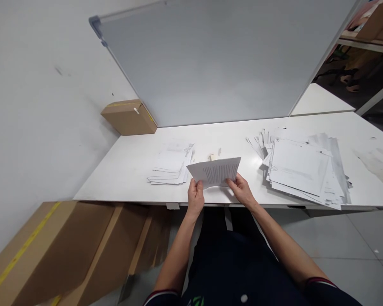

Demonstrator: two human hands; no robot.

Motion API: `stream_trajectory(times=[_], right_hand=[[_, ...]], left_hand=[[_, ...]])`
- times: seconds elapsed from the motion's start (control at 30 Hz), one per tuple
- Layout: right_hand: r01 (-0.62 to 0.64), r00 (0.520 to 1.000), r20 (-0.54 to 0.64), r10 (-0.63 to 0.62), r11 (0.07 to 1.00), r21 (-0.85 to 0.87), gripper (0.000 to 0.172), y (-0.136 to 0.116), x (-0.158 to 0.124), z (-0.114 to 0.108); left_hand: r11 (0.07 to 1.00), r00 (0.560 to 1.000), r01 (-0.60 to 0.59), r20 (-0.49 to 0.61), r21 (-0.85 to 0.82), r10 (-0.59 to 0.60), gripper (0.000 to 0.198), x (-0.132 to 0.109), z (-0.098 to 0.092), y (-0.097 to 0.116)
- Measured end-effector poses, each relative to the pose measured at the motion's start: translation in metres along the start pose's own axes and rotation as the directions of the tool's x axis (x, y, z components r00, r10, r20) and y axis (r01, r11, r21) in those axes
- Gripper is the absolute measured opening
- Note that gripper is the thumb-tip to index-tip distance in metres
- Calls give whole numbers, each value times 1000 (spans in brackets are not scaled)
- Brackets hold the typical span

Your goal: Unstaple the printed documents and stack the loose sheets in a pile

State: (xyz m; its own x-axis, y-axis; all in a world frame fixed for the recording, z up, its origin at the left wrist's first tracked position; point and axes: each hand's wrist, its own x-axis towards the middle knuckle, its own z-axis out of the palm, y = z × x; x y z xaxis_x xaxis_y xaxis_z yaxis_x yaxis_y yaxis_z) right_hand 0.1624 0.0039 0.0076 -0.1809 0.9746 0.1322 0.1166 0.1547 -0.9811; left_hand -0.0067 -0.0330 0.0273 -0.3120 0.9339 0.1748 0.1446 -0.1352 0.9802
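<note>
A printed sheet of paper (pixel 215 171) is held up above the near edge of the white table, its lower edge bowed. My left hand (pixel 195 196) pinches it at the lower left corner, thumb on the printed face. On the lower right, my right hand (pixel 241 189) grips the same sheet, also with the thumb in front. To the left lies a small stack of papers (pixel 172 161). A larger, untidy pile of papers (pixel 301 168) spreads over the right side, with some sheets fanned out. Just behind the held sheet, a small beige object (pixel 213 157) is partly hidden.
A cardboard box (pixel 130 119) sits at the table's back left corner. Behind the white table (pixel 115 174) leans a large whiteboard (pixel 217 63). Big cardboard boxes (pixel 60 238) stand on the floor at the near left. Shelving (pixel 367 44) holds goods at the far right.
</note>
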Motion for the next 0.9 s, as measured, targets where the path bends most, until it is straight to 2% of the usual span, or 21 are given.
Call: stream_trajectory(times=[0.1, 0.17, 0.23, 0.33, 0.43, 0.53, 0.63, 0.8, 0.9], right_hand=[[-53, 996, 79, 50, 998, 39, 34, -14, -2, -9], [-118, 985, 139, 106, 990, 77, 36, -21, -3, -13], [-210, 964, 189, 189, 973, 100, 38, -24, -5, -16], [-332, 928, 208, 308, 939, 91, 37, -21, -11, -17], [-446, 869, 266, 418, 894, 52, 34, -19, -25, -20], [-527, 799, 363, 480, 849, 39, 33, -20, -42, -27], [-579, 764, 391, 513, 813, 65, 35, -20, -55, -34], [-602, 775, 310, 550, 792, 102, 36, -14, -59, -47], [-612, 778, 281, 562, 779, 137, 35, -10, -56, -57]], left_hand=[[997, 998, 59, -6, -59, -60, 28, -1, 0, 4], [979, 989, 148, 47, -144, -142, 32, -3, -1, 7], [939, 958, 267, 163, -215, -235, 36, -6, -2, 7], [875, 885, 425, 310, -232, -348, 38, -10, -6, 5], [839, 852, 501, 293, -211, -434, 39, -11, -10, -1], [849, 877, 478, 163, -225, -451, 38, -5, -11, -11], [878, 896, 443, 65, -181, -439, 35, 6, -7, -22], [938, 936, 347, 58, 7, -346, 32, 21, 7, -31], [955, 969, 245, 2, 169, -249, 27, 27, 14, -32]])
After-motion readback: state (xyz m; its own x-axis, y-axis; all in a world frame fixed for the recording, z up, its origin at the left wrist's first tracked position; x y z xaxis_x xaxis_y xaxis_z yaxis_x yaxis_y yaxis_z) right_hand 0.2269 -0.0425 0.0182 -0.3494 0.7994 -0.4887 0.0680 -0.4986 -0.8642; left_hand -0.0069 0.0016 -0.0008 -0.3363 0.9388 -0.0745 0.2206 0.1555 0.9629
